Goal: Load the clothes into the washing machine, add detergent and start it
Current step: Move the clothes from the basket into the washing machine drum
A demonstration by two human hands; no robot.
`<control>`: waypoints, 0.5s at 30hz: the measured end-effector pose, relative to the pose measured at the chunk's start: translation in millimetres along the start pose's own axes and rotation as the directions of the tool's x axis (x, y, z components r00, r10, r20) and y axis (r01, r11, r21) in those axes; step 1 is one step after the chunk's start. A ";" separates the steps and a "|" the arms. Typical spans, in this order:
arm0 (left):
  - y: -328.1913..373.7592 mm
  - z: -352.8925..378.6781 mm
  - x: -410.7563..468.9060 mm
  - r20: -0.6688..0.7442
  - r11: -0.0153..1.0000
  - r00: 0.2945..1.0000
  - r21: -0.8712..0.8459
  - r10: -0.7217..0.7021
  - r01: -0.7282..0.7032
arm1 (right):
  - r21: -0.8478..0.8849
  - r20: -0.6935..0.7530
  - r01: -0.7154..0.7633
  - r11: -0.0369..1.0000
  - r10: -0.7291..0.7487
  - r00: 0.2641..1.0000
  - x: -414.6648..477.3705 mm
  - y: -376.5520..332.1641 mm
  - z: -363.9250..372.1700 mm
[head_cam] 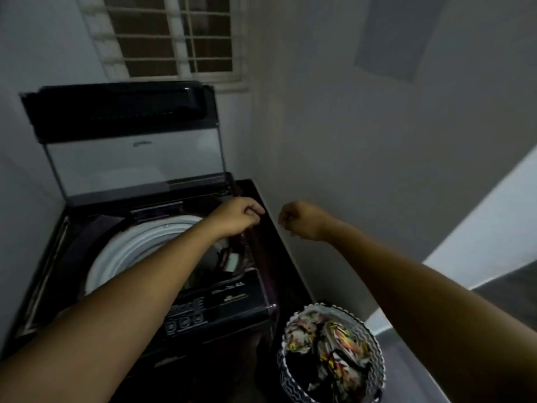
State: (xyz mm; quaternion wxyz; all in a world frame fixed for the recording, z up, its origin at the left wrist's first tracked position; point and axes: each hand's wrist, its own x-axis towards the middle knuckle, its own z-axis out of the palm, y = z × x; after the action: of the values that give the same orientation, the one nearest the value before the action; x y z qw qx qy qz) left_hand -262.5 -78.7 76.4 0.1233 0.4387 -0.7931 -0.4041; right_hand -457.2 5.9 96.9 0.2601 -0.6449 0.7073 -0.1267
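Observation:
A dark top-loading washing machine (261, 289) stands in the corner with its glass lid (133, 158) raised. The white drum rim (130, 245) shows under my left arm. My left hand (238, 216) is closed above the drum's right side. A dark maroon garment (232, 257) with a white label hangs from it into the drum. My right hand (302, 219) is a closed fist just right of the machine, near the wall, with nothing visible in it. A round laundry basket (374, 338) on the floor at the lower right holds patterned clothes (328, 341).
The machine's control panel (200, 306) with round buttons faces me. A barred window (174, 36) is above the machine. White walls close in on the left and right. The floor strip (406, 359) beside the basket is narrow.

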 end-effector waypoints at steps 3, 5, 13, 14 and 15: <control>41.4 53.3 9.9 0.061 0.999 0.997 -0.019 0.052 -0.051 | 0.039 -0.039 -0.096 0.995 0.097 0.994 -43.1 61.7 -15.0; 59.0 87.5 13.8 0.112 0.997 0.991 -0.034 0.069 -0.065 | 0.074 -0.050 -0.142 0.987 0.146 0.988 -67.5 100.6 -14.0; 67.7 224.2 31.9 0.308 0.999 0.951 -0.051 0.016 0.000 | 0.205 -0.011 -0.359 0.911 0.369 0.929 -132.6 237.2 39.1; 61.1 240.3 34.1 0.328 0.999 0.945 -0.048 0.000 0.017 | 0.220 0.001 -0.386 0.896 0.396 0.918 -135.8 251.1 52.1; 52.2 254.6 36.2 0.348 0.999 0.937 -0.041 -0.016 0.032 | 0.226 0.013 -0.407 0.885 0.415 0.910 -139.1 261.1 64.2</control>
State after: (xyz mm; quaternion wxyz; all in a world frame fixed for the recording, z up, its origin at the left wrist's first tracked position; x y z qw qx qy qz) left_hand -454.8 43.3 -54.0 -0.0134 0.3672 -0.7875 -0.4947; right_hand -639.6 187.5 -62.5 0.3391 -0.4445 0.8137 -0.1591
